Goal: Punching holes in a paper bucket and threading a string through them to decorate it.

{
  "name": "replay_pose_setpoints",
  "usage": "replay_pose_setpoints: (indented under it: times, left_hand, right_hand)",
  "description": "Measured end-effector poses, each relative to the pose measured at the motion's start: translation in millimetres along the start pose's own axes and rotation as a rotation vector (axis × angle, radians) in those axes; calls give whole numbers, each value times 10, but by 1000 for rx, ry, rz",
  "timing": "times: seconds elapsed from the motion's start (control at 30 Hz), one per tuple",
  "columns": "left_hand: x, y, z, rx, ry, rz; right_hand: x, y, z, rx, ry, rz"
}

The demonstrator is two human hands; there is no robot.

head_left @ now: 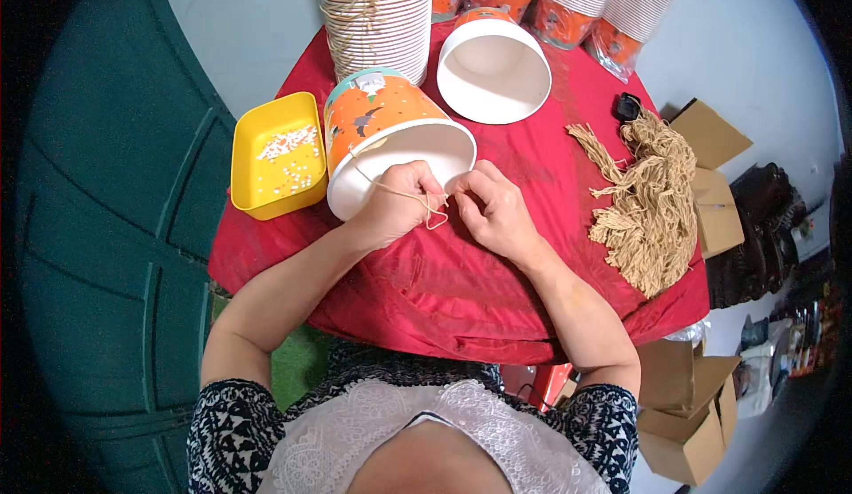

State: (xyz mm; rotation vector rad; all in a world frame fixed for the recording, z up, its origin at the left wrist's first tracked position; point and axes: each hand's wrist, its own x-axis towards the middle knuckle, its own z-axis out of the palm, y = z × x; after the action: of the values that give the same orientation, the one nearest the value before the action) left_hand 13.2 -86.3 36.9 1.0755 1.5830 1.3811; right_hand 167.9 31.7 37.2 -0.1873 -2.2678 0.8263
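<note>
An orange paper bucket with dark printed figures and a teal band lies tilted on its side, its white opening facing me. From its left rim a tan cord runs to my left hand, which is closed on it. A small loop of the cord hangs below those fingers. My right hand is closed in a pinch at the bucket's near right rim, its fingertips close to the left hand's. What sits between the right fingertips is too small to make out.
A yellow tray with small white pieces stands left of the bucket. Behind are another white-lined bucket and tall bucket stacks. Tan cords lie heaped at right on the red cloth. Cardboard boxes stand lower right.
</note>
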Motion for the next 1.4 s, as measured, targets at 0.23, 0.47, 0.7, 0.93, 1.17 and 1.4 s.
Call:
replay_pose_setpoints:
  times: [0.23,0.47,0.7,0.93,1.17,1.4]
  left_hand:
    - [-62,126,1,-50,-6,-29]
    - [-61,133,0,-199,-26,-68]
    - [-50,125,-12,-137,-32,-93]
    - [-5,-110,-4,-33,11,45]
    - [-63,-94,104,327,44,187]
    - [-112,64,147,846,127,620]
  right_hand:
    - [-8,-79,-10,-6,-82,45]
    - [-37,-33,75,-76,-62,27]
    - [-43,-10,80,-35,-54,-20]
    - [-8,-47,60,56,-47,18]
    - [12,-21,145,76,116,34]
    - [17,-35,165,72,132,75]
